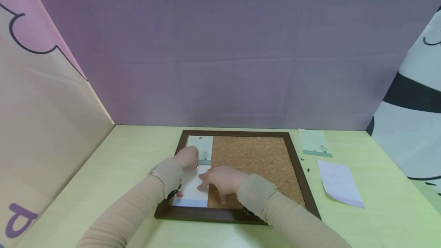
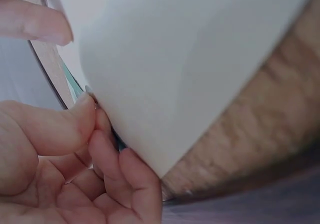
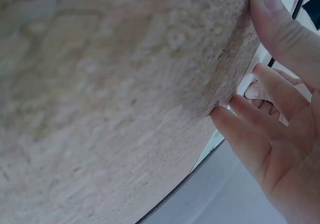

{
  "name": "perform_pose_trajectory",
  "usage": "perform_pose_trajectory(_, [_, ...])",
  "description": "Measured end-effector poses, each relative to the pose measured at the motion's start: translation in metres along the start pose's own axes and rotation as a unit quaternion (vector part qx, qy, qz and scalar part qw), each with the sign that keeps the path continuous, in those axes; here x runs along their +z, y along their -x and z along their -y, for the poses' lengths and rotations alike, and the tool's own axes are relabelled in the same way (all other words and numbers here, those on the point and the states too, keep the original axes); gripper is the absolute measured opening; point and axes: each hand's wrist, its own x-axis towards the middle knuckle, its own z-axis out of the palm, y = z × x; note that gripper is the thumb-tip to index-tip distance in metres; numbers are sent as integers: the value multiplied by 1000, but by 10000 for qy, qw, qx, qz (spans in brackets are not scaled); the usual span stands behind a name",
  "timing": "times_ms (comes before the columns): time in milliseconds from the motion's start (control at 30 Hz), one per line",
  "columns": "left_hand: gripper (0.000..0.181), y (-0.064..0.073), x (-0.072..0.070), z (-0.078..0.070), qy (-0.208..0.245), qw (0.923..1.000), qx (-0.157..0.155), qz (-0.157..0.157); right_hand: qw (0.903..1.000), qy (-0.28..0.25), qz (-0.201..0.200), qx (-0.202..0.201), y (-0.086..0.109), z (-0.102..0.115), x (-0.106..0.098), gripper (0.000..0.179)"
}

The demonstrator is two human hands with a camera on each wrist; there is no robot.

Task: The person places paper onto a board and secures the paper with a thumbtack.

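Note:
A brown-framed cork board [image 1: 255,160] lies on the table. On its left side are an upper pale green card [image 1: 193,147], with a small pin [image 1: 200,138] at its top, and a white card [image 1: 193,194] with a blue lower band below it. My left hand [image 1: 187,157] is at the white card's upper edge, thumb and curled index finger pinching a small silver thumbtack [image 2: 89,90]. My right hand [image 1: 225,179] rests with spread fingers on the white card's right edge and the cork beside it.
Right of the board lie another pale green card [image 1: 315,142] and a white sheet [image 1: 339,183] with a slightly curled edge. Two small thumbtacks, one silver [image 1: 302,159] and one darker [image 1: 308,170], sit between them and the frame. A purple cloth wall [image 1: 234,56] stands behind the table.

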Motion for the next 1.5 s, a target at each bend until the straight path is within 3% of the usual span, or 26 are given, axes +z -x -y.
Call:
perform_pose_trajectory(500, [11,2,4,0,-30,9997,152,-201,9999,51,-106,-13,0,2,3,73])
perform_pose_trajectory(967, [13,4,4,1,173,9995,99,-243,9999,-55,-123,19,2,3,2,71])
perform_pose_trajectory(1267, [3,6,2,3,337,9989,181,-271,9999,-15,-122,14,3,3,2,71])
perform_pose_trajectory(1500, [15,7,-2,2,439,9975,282,-477,10000,-13,-75,-26,3,3,1,72])
